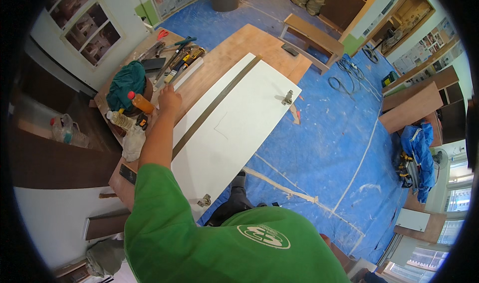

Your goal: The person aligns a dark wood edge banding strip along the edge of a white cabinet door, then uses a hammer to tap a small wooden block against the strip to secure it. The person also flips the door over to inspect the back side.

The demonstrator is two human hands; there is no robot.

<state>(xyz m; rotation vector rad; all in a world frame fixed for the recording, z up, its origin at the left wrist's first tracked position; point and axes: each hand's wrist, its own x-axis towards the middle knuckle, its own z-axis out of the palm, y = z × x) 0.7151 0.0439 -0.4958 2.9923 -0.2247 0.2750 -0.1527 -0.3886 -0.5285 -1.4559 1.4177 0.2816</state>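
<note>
White cabinet door (244, 116) lying flat mid-frame, brown strip (214, 106) along it; looks stiff, probably weighty, smooth enough to slip, so best gripped by both long edges, clear of the metal hinges (288, 98). And here's the left hand (169, 101), upper left of centre, fingers by the hand tools (183, 58): whether they're closed on anything, I can't tell! Right hand's out of view. Beside that wrist, a red-capped bottle (142, 104) of orange liquid; far left, a clear jug (70, 132), contents unclear.
</note>
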